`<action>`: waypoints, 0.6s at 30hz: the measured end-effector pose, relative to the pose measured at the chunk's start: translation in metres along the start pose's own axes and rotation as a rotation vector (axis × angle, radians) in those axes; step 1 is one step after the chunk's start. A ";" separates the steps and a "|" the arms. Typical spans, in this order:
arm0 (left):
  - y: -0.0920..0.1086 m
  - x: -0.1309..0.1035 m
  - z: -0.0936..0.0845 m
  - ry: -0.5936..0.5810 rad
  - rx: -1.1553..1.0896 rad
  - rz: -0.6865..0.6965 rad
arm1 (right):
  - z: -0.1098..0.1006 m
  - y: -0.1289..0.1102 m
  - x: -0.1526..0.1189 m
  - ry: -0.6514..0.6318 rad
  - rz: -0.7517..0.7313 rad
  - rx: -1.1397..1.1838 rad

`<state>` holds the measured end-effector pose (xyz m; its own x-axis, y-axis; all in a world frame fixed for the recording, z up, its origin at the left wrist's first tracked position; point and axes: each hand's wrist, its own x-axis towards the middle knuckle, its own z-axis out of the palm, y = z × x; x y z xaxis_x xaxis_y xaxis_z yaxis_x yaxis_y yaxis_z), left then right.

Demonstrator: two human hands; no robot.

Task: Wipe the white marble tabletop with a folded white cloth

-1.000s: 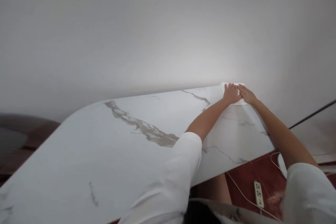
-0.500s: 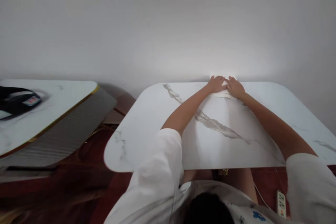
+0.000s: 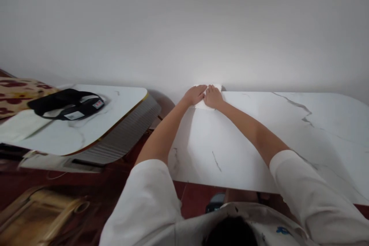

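Two hands flat on a white cloth at the far edge of a marbled worktop.

A plain pale wall (image 3: 184, 19) fills the view from ten to two o'clock. Below it, the white worktop (image 3: 239, 157) with grey veins spreads from the centre to three and four o'clock. A second marbled table (image 3: 115, 107), gold-edged with a ribbed side, stands at nine o'clock. Dark red floor (image 3: 193, 198) shows at six o'clock, and a tan wooden frame (image 3: 43, 219), blurred, at eight. On the second table lie flower-patterned fabric (image 3: 20, 94) and a black strapped item (image 3: 62, 100) with small labels. The white cloth (image 3: 200, 105) lies near the centre, towards one o'clock, at the worktop's far edge by the wall. The left hand (image 3: 193, 95) and right hand (image 3: 212, 97) rest on it, close together, fingers pointing inward and away. Each grip is unclenched, palm down, the cloth beneath; whether any fingertip pinches it, I cannot tell.
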<state>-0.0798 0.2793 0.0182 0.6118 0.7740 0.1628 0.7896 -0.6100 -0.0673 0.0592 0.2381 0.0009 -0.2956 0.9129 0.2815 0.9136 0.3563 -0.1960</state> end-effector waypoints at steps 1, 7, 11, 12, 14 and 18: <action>-0.006 -0.010 -0.001 -0.009 0.007 0.016 | 0.002 -0.010 0.000 -0.001 -0.003 0.020; -0.009 -0.096 -0.009 -0.033 0.033 -0.022 | 0.006 -0.071 -0.040 -0.010 -0.038 0.114; 0.009 -0.161 -0.018 -0.053 0.035 -0.075 | -0.002 -0.115 -0.087 -0.074 -0.044 0.107; 0.015 -0.175 -0.021 -0.055 0.033 -0.079 | -0.005 -0.124 -0.099 -0.088 -0.042 0.106; 0.029 -0.201 -0.027 -0.057 0.032 -0.085 | -0.010 -0.139 -0.122 -0.115 -0.043 0.100; 0.067 -0.242 -0.036 -0.048 0.054 -0.143 | -0.021 -0.148 -0.167 -0.122 -0.109 0.132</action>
<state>-0.1769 0.0448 0.0092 0.4932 0.8606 0.1272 0.8696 -0.4836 -0.1001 -0.0212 0.0289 0.0028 -0.4299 0.8819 0.1934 0.8321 0.4701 -0.2944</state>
